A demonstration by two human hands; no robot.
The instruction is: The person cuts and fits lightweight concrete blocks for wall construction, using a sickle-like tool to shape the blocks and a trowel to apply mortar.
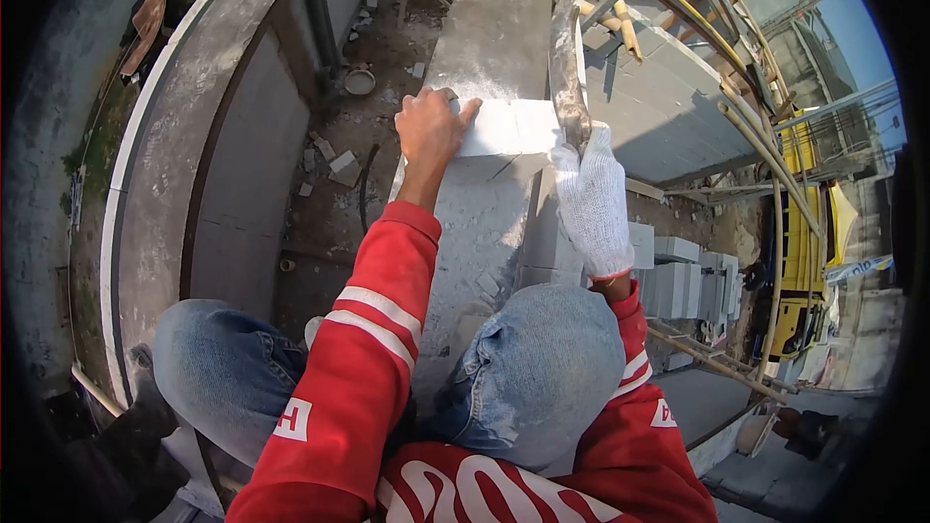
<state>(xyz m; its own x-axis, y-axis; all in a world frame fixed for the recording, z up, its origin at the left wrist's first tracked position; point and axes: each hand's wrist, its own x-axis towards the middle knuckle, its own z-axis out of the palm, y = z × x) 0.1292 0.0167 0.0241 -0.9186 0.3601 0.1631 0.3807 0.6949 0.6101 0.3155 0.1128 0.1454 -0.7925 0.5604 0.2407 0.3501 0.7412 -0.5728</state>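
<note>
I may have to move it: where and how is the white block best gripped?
Probably mid-length, from above, across its narrow width: the white block lies flat, longer side to side, with the bare hand at its left end and the gloved hand by its right.

A curved pole obstructs the white block's right; nearside lies open.

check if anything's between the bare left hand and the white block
Nothing visible stands between the bare left hand and the white block: the hand is on the block's left end. The long curved strip is by the opposite end, near the gloved right hand.
</note>
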